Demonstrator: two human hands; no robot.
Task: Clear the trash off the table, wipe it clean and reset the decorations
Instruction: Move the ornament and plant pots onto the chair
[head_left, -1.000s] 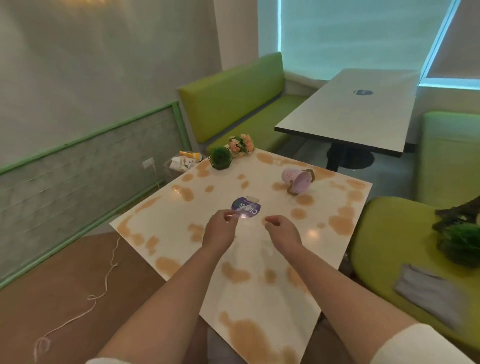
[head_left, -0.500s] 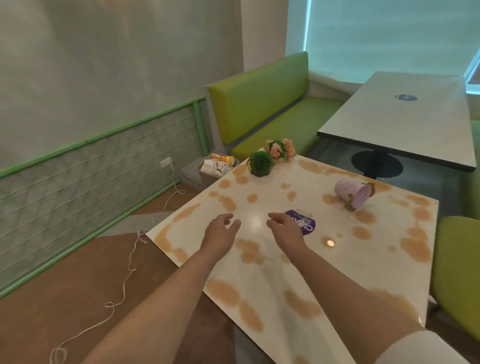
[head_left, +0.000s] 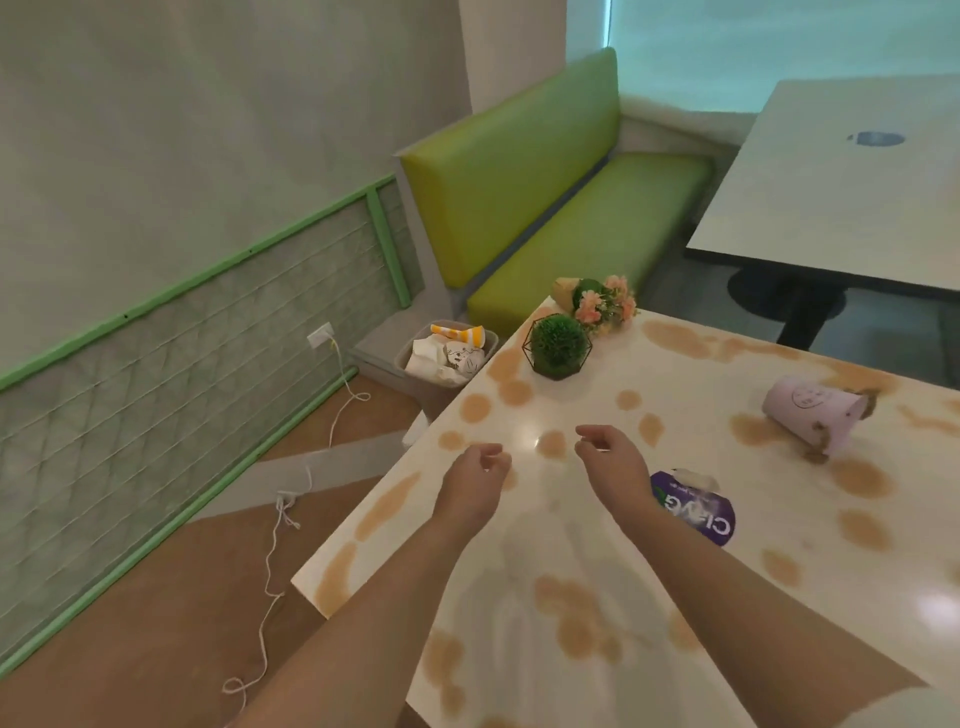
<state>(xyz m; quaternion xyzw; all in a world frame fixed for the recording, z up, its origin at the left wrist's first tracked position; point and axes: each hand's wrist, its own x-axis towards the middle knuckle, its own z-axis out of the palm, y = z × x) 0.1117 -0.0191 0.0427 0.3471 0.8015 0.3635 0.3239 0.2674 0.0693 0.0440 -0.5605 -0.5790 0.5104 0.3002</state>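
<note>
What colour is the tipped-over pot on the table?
Pale pink pot, seen best in the head view.

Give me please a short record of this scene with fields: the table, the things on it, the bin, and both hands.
table: white top with tan blotches
green ball plant: upright in a black wire frame, near the far left corner
pink flower bunch: lying on its side, behind the plant
pink pot: tipped on its side, far right
purple wipes pack: flat on the table, beside the right wrist
trash bin: on the floor by the table, full of paper trash
left hand: loosely curled, holds nothing
right hand: loosely curled, holds nothing
</note>
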